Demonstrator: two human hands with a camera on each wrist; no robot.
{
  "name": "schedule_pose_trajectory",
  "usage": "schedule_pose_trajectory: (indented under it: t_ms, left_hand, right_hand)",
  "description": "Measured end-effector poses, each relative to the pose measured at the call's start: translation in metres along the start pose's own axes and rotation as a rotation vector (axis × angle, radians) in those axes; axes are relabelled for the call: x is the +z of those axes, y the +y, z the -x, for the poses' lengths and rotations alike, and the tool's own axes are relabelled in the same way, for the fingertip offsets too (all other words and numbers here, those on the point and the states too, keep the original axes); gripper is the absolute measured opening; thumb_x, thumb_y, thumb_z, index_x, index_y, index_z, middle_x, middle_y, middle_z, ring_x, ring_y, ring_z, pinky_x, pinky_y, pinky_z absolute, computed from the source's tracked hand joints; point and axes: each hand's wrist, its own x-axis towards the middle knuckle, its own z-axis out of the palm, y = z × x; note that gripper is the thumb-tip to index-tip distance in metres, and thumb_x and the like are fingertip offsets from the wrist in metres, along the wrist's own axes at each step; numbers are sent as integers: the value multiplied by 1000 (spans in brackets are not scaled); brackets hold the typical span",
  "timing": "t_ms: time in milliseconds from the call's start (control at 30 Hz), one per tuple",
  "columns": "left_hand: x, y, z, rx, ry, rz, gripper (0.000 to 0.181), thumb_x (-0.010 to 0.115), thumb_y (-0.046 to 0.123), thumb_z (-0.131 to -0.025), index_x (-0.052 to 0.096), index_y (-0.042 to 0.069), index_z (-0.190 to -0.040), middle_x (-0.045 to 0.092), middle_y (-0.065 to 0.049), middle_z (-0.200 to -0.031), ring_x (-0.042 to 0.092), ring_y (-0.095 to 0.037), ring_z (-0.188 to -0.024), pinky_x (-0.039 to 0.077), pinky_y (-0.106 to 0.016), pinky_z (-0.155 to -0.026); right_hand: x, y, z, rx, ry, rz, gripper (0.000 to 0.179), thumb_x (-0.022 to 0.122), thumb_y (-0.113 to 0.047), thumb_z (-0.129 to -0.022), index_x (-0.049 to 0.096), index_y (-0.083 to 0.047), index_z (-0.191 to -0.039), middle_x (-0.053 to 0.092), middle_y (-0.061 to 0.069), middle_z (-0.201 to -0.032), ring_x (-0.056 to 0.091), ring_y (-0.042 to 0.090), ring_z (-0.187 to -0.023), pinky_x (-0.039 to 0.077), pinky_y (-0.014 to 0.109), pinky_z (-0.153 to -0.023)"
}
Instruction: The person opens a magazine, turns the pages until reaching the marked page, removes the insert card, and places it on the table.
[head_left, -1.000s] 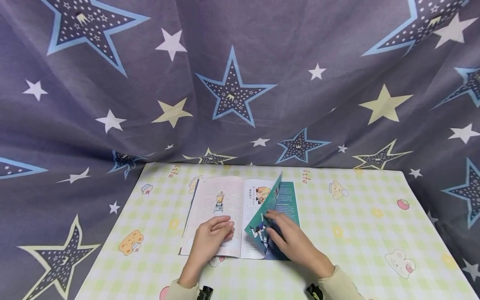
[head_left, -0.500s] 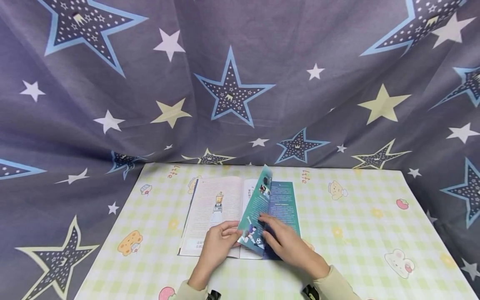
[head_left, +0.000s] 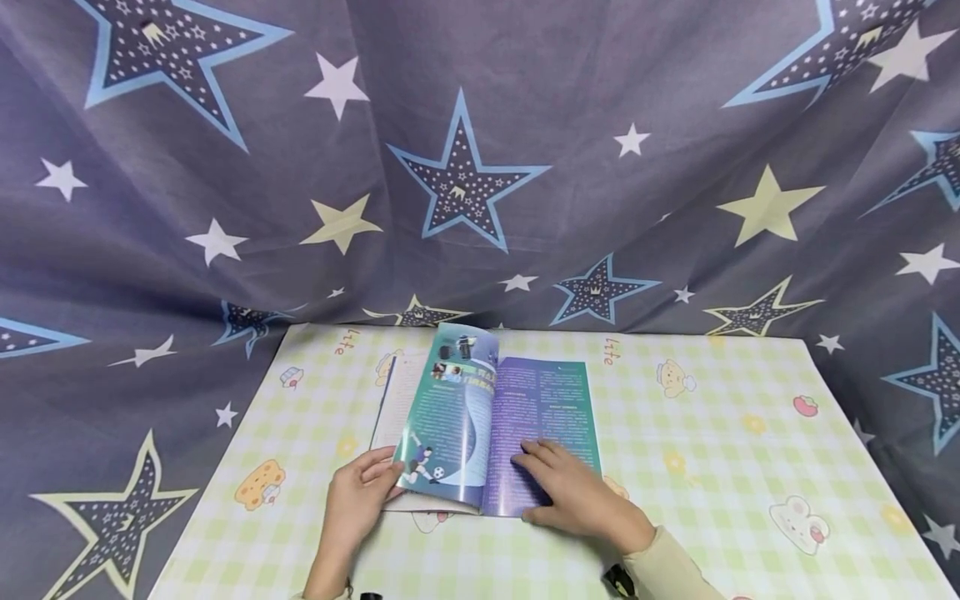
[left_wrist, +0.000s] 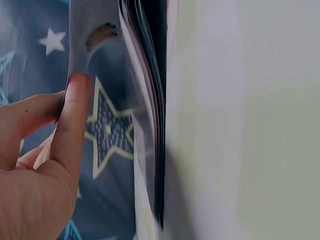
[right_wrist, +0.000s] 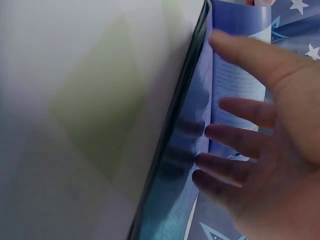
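An open magazine (head_left: 558, 396) lies near the middle of the table. Between its thumb and fingers, my left hand (head_left: 354, 502) pinches the lower outer corner of a glossy page (head_left: 450, 425) with a soccer player printed on it. That page stands curved above the left half, covering most of the pale page (head_left: 390, 417) below. The left wrist view shows the thumb and a finger of the left hand (left_wrist: 42, 170) on either side of the page edge. Over the purple-green right page, my right hand (head_left: 573, 492) has its fingers spread, fingertips touching the paper in the right wrist view.
A pale green checked cloth (head_left: 712, 500) with cartoon prints covers the table. Behind and around it hangs a dark curtain (head_left: 585, 200) with star patterns. A dark wrist strap (head_left: 619, 581) sits at the right sleeve.
The soccer page has swung from right to left across the magazine. My left hand took its corner and moved left with it. The right hand now lies flatter on the uncovered right page.
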Motion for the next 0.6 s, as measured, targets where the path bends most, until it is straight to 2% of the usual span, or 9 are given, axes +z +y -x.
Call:
schedule_pose_trajectory:
  t_ms: [167, 333, 467, 600]
  left_hand:
    - [-17, -4, 0, -22, 80, -81, 32, 70, 8, -93, 67, 0, -123, 75, -14, -95, 74, -14, -76, 60, -25, -66]
    - [-24, -5, 0, -26, 145, -143, 33, 70, 11, -94, 67, 2, -126, 74, -14, -102, 73, -14, -83, 58, -19, -66]
    - [-26, -4, -1, -8, 166, -180, 34, 70, 13, -94, 67, 2, -127, 72, -17, -111, 72, -24, -97, 51, -7, -69]
    - [-25, -4, -1, -12, 162, -158, 35, 69, 14, -95, 65, 1, -127, 69, -20, -117, 69, -30, -106, 48, -4, -72]
  right_hand:
    - [3, 2, 2, -11, -38, 51, 79, 79, -44, -85, 48, -10, -148, 38, 19, -155, 31, 48, -141, 32, 63, -110]
    - [2, 3, 3, -26, -34, 71, 73, 76, -45, -87, 51, -9, -146, 39, 17, -155, 33, 46, -141, 31, 63, -111]
    - [-2, 2, 4, -63, -21, 103, 59, 74, -42, -90, 60, -9, -137, 49, 14, -148, 43, 40, -136, 36, 61, -108]
    - [-6, 0, 7, -123, 14, 155, 36, 73, -34, -93, 69, -12, -122, 66, 6, -127, 59, 27, -120, 41, 57, -105]
